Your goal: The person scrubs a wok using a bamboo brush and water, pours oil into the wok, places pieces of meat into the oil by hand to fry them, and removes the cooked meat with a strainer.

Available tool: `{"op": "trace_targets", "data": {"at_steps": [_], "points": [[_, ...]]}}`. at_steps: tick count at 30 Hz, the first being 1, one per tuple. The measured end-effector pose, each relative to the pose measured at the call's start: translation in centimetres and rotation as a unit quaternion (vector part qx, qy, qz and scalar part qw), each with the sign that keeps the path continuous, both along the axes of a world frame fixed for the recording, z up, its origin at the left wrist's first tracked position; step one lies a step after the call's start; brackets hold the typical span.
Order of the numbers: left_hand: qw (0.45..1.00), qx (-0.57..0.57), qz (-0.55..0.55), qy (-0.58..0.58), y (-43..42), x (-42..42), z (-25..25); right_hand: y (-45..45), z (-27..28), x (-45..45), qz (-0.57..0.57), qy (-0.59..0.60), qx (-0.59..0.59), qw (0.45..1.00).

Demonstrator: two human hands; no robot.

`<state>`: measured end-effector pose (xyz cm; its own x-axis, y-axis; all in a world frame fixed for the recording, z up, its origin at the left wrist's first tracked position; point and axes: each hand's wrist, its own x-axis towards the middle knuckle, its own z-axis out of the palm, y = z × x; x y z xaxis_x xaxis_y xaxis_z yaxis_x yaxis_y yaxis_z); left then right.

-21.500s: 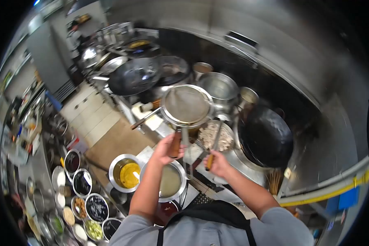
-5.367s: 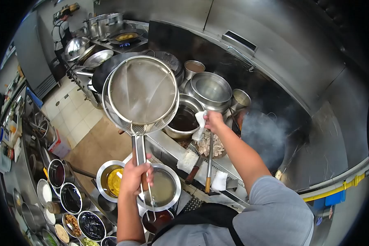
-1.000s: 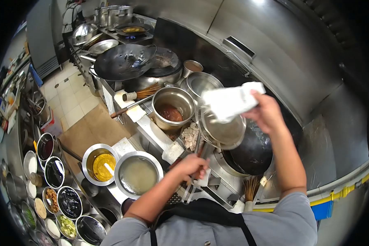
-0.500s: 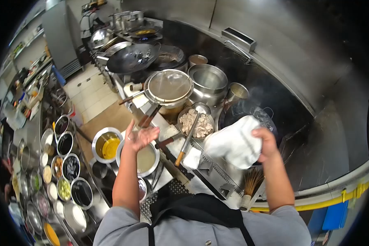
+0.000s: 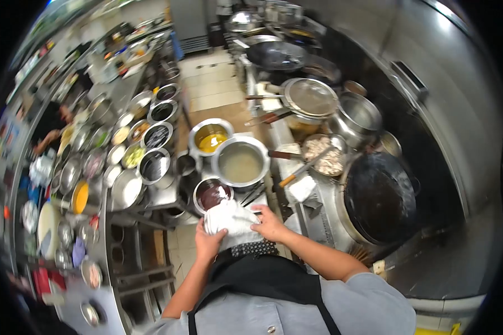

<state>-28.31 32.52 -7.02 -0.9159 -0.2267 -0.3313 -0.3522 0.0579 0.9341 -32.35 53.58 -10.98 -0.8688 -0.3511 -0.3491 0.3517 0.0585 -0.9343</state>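
While two hands hold one cloth, one ladle rests; one apron shows.

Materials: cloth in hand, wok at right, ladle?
White cloth: probably cotton, matte, by its soft folds. Black wok: likely iron or carbon steel, by its dark, faintly shiny surface. Ladle: metal, perhaps stainless, by its grey sheen; tan grip looks wooden.

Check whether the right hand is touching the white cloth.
Touching. The head view shows the right hand gripping the edge of the white cloth, its thumb lying over the fabric with no gap.
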Motion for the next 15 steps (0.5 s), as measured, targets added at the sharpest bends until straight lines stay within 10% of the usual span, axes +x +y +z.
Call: {"op": "trace_targets", "data": {"at_steps": [2,4,6,8,10,12,15], "points": [[0.997,-0.028,0.066,0.030,-1.4,1.4,2.2,-1.5,1.7,0.9,0.106,0.115,-0.013,0.988],[0.966,-0.155,-0.107,0.178,-6.0,2.4,-4.2,-3.0,2.2,1.6,0.212,0.370,0.227,0.876],[0.972,-0.094,-0.155,0.152,-8.2,3.4,-1.9,-4.3,2.5,1.7,0.226,0.369,0.340,0.835],[0.941,-0.275,-0.197,-0.015,-10.1,4.4,0.1,-6.1,3.9,0.7,0.195,0.422,0.316,0.827],[0.898,-0.387,-0.095,0.188,-12.6,5.0,-2.5,-9.2,2.6,-1.0,0.127,0.457,0.212,0.854],[0.992,-0.119,-0.015,-0.026,-13.7,4.2,-2.7,-14.6,4.5,-0.1,0.127,0.320,0.251,0.905],[0.990,0.109,0.086,-0.036,-15.8,3.4,-5.8,-21.9,6.3,1.7,0.253,0.410,0.252,0.839]]}}
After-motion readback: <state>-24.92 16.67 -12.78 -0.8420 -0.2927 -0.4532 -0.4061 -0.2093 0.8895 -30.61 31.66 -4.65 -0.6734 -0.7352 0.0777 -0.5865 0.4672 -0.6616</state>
